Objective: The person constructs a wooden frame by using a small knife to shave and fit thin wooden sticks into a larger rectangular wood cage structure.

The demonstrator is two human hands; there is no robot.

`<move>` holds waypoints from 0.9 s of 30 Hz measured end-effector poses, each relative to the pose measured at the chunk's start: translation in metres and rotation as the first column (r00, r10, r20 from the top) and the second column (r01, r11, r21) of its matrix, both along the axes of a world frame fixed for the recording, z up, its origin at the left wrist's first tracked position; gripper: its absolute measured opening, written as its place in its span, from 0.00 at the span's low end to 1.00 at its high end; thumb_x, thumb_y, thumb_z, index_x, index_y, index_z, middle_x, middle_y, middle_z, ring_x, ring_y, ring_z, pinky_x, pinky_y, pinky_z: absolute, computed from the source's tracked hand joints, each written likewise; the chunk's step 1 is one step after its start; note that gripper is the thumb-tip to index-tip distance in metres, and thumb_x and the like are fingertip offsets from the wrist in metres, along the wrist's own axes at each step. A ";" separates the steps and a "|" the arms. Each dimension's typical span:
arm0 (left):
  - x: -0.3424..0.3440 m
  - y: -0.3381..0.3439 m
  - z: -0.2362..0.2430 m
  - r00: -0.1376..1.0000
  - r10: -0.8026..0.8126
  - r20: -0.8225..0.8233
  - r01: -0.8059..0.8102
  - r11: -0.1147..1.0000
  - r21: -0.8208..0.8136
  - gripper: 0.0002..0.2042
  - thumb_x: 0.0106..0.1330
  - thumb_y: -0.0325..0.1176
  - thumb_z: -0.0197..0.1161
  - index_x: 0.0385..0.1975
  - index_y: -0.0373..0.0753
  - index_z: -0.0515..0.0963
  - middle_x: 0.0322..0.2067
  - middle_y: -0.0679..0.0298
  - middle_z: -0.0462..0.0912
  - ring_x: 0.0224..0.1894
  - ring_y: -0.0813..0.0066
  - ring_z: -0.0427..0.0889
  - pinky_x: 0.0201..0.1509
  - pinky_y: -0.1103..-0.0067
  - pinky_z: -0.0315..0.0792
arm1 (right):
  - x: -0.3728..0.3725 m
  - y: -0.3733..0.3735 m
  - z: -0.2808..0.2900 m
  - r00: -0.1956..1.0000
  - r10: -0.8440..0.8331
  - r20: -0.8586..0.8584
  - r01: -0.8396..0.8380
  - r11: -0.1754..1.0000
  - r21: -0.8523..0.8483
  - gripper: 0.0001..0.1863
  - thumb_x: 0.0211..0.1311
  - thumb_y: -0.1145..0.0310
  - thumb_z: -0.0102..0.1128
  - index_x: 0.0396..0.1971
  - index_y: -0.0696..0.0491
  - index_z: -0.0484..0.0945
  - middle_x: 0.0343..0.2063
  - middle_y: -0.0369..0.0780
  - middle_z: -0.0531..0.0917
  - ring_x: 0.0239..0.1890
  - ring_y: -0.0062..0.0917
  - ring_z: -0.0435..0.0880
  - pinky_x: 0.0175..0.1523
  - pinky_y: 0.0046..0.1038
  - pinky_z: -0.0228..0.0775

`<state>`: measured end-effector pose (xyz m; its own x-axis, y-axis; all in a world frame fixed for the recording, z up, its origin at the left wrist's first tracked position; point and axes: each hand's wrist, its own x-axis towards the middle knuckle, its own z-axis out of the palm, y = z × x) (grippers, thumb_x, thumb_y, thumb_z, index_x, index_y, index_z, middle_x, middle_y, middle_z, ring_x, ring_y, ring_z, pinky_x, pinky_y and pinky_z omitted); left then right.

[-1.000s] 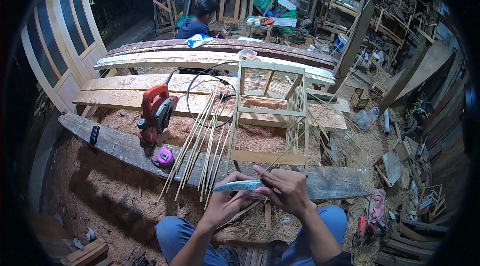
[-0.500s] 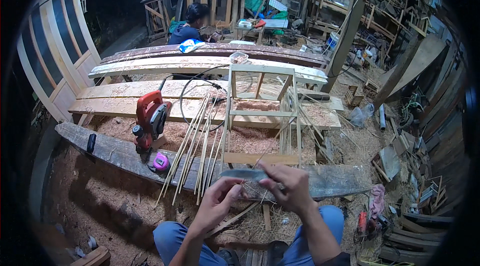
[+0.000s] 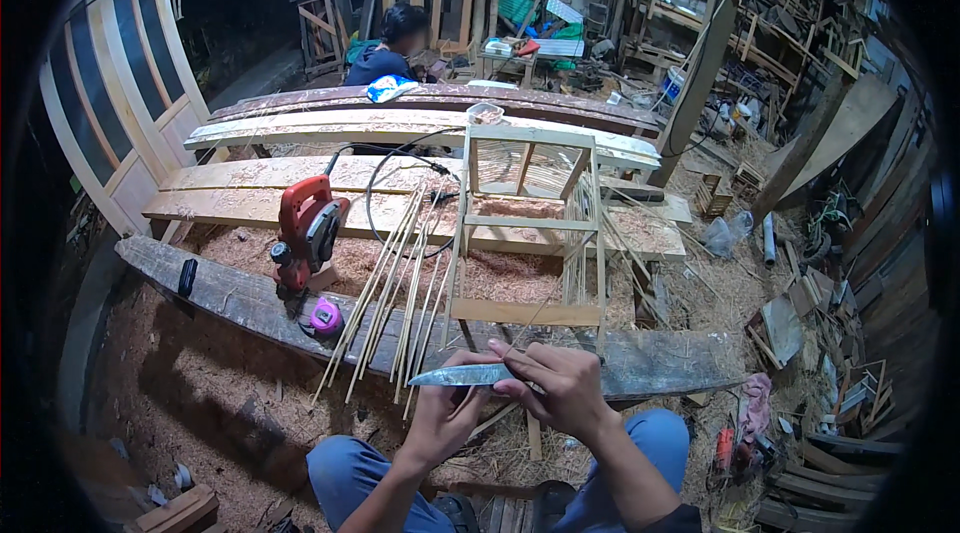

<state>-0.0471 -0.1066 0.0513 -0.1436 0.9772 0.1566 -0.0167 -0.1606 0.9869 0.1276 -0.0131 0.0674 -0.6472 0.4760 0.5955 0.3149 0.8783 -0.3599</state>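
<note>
My right hand is closed on a knife, its long blade lying horizontal and pointing left. My left hand is closed just beneath the blade, on a thin bamboo stick that slants up to the right between both hands; its grip is partly hidden by the blade. Beyond my hands, loose thin rods lie across a weathered plank beside a small wooden frame with slender bars. A pink tape measure sits left of the rods.
A red power tool and coiled cable stand on the left. Long boards span the middle. Behind them a person in dark blue sits. A door frame leans at left; posts and wood scraps fill the right, shavings underneath.
My left hand dipped down and left, away from the blade, then came back up beneath it. The knife and right hand have shifted slightly left.
</note>
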 end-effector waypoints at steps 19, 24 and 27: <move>0.007 -0.004 0.003 0.998 -0.044 0.035 0.047 0.996 -0.073 0.12 0.76 0.24 0.59 0.56 0.32 0.80 0.44 0.65 0.83 0.49 0.83 0.82 0.54 0.82 0.76 | 0.018 0.003 0.008 0.999 -0.024 0.025 0.024 0.999 0.028 0.29 0.61 0.50 0.71 0.59 0.48 0.86 0.20 0.35 0.77 0.20 0.27 0.77 0.26 0.32 0.67; 0.002 -0.004 0.009 0.996 -0.085 0.032 0.086 0.995 -0.057 0.11 0.78 0.24 0.58 0.55 0.30 0.78 0.37 0.68 0.80 0.38 0.85 0.77 0.43 0.83 0.74 | 0.035 0.025 -0.005 0.975 -0.152 -0.164 0.150 0.988 -0.022 0.21 0.69 0.57 0.67 0.58 0.48 0.86 0.26 0.36 0.84 0.24 0.28 0.83 0.29 0.32 0.73; -0.007 -0.016 0.009 0.984 -0.069 0.167 0.076 0.996 -0.040 0.12 0.78 0.25 0.57 0.57 0.31 0.79 0.38 0.66 0.83 0.42 0.85 0.80 0.48 0.83 0.76 | 0.056 0.037 0.017 0.908 -0.385 -0.168 0.363 0.920 -0.148 0.18 0.75 0.58 0.62 0.55 0.53 0.87 0.35 0.42 0.91 0.32 0.29 0.90 0.34 0.32 0.80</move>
